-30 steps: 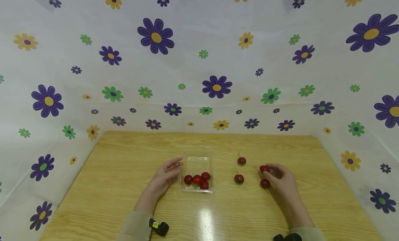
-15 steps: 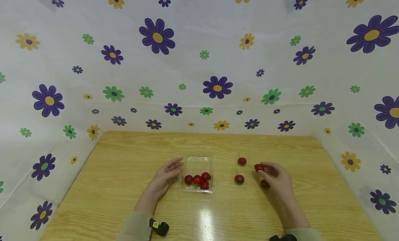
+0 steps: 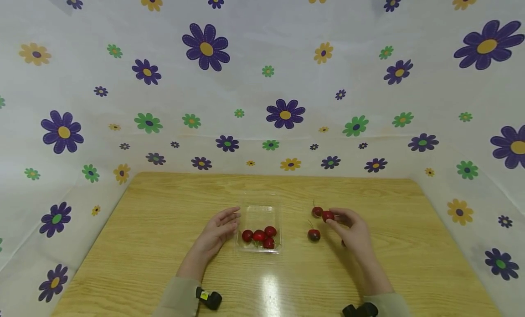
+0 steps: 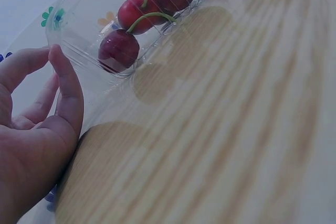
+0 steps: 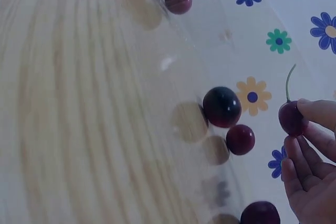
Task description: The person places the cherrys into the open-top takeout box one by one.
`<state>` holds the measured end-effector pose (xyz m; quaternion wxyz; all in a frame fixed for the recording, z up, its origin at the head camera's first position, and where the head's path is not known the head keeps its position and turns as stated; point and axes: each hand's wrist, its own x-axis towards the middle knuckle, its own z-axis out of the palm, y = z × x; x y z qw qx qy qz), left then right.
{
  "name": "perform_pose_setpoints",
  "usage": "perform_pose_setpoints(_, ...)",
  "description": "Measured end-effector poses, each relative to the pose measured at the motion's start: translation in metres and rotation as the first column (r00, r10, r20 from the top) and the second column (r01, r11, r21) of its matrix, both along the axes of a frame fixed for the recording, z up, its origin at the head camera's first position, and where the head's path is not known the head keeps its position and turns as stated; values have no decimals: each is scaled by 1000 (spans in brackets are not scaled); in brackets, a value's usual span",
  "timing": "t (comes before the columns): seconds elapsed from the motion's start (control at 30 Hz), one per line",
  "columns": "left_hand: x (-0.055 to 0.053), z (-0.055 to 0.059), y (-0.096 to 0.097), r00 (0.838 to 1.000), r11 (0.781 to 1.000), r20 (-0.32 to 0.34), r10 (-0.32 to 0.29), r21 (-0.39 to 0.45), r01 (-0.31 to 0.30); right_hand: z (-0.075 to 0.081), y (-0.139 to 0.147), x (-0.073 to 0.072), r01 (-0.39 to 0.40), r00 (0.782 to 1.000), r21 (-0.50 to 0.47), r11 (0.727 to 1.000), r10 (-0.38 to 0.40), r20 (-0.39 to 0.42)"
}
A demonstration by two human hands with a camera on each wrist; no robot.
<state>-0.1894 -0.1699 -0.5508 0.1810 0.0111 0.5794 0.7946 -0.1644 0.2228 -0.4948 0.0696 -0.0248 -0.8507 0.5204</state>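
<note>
at 9 o'clock from the right hand pinching a cherry sits the clear box, loose-fingered left hand nearer, beside it.

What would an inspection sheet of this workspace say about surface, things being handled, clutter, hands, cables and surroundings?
Surface: wood-grained table, shiny near the front.
Job's things: clear plastic box holding four cherries; two loose cherries on the table; another cherry mostly hidden by the right hand in the head view.
Clutter: nothing seen.
Hands: left hand beside the box, contact unclear; right hand pinches one cherry.
Cables: nothing seen.
Surroundings: white flower-patterned sheet behind and at both sides.
</note>
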Motion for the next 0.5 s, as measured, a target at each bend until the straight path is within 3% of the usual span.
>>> perform_pose_setpoints(0.27,0,0,0,1000,1000,4,-9,8,9,1,-17,-5,-44,997,-72,996,40,-61)
perform_pose_setpoints(0.5,-2,-2,-1,1000,1000,-2,-6,6,6,5,-25,-8,-67,996,-91,994,62,-57)
